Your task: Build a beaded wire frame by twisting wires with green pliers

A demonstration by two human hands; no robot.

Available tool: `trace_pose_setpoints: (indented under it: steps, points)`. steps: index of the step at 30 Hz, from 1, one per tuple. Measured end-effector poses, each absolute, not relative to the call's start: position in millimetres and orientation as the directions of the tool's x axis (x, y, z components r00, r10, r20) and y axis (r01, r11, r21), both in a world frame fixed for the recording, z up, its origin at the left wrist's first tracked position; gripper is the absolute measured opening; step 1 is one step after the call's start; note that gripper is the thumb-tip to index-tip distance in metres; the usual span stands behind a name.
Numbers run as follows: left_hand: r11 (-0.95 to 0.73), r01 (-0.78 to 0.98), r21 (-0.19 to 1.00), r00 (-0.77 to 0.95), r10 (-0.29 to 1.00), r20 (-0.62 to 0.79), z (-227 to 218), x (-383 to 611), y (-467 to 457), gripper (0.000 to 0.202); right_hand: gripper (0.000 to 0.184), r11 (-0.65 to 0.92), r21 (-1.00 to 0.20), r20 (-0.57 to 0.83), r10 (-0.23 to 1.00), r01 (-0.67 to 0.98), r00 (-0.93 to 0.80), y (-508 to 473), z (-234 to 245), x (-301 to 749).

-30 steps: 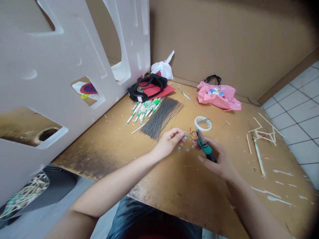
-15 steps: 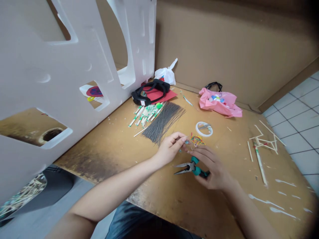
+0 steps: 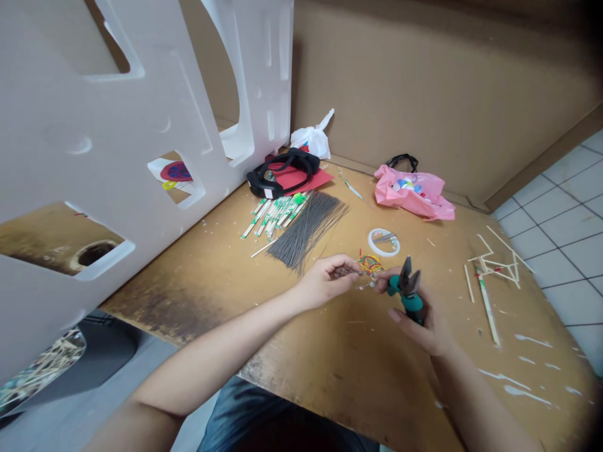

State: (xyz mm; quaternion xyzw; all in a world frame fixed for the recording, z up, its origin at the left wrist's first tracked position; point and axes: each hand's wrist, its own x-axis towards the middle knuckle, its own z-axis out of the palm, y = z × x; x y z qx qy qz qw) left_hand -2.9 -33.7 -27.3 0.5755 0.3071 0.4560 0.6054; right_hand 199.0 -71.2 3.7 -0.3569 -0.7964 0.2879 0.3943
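My right hand (image 3: 426,326) is wrapped round a pair of pliers (image 3: 411,300) with green and black handles. The plier jaws point up and stand slightly apart, with nothing between them. My left hand (image 3: 330,279) has its fingers curled in a pinch. Between the two hands are small shiny beads (image 3: 362,287), near my fingertips; whether the left fingers hold them I cannot tell. Just beyond the fingertips lies a tangle of yellow, red and green thin wires (image 3: 370,260). Behind it is a white ring-shaped lid (image 3: 384,242) with short grey wire pieces in it.
A bundle of grey wires (image 3: 304,232) lies beside paper-wrapped chopsticks (image 3: 271,213). Behind are a black head strap (image 3: 282,172), a white bag (image 3: 313,139) and a pink bag (image 3: 414,198). Joined sticks (image 3: 499,270) lie right. A white plastic panel (image 3: 141,138) stands left.
The pliers have swung from pointing left to pointing up as my right hand turned and moved slightly right. My left hand has shifted a little right, its fingers curled further in.
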Motion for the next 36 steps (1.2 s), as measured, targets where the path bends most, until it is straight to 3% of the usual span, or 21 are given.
trace_pose_setpoints:
  steps: [5,10,16,21,24,28,31,33,36]
  points:
    - [0.015,-0.211,0.977,0.439,0.895,0.080,-27.1,-3.7,-30.9,0.023,0.037,0.549,-0.771,0.397,0.811,0.324,-0.430,-70.1,1.9,198.3]
    - [0.105,-0.270,0.957,0.454,0.890,0.030,-32.5,-1.4,-28.7,0.027,0.052,0.657,-0.624,0.441,0.743,0.424,-0.504,-70.0,0.3,194.8]
    - [0.097,-0.257,0.962,0.447,0.894,0.029,-31.5,-3.5,-28.2,0.031,0.067,0.805,-0.440,0.504,0.588,0.398,-0.632,-70.3,0.3,190.2]
    - [0.093,-0.280,0.955,0.428,0.903,0.037,-30.6,-2.5,-29.8,0.029,0.064,0.758,-0.484,0.499,0.650,0.437,-0.573,-72.4,1.6,190.9]
    - [0.095,-0.324,0.941,0.367,0.930,0.032,-33.3,-1.7,-27.4,0.029,0.059,0.715,-0.447,0.539,0.695,0.537,-0.476,-74.0,5.2,193.5]
    - [0.051,-0.395,0.917,0.232,0.972,0.046,-32.3,-5.2,-21.6,0.026,0.050,0.641,-0.296,0.541,0.724,0.708,-0.429,-75.0,10.4,198.7]
    - [0.021,-0.424,0.905,0.179,0.982,0.061,-28.5,-8.3,-19.7,0.024,0.045,0.530,-0.078,0.490,0.758,0.845,-0.430,-72.9,8.4,200.5]
    - [-0.007,-0.419,0.908,0.164,0.983,0.083,-26.9,-9.2,-20.2,0.024,0.043,0.449,0.044,0.500,0.764,0.892,-0.409,-70.4,5.3,200.0]
    - [-0.064,-0.387,0.920,0.153,0.979,0.132,-26.7,-9.2,-21.8,0.024,0.041,0.371,0.138,0.531,0.755,0.918,-0.385,-67.1,2.8,198.6]
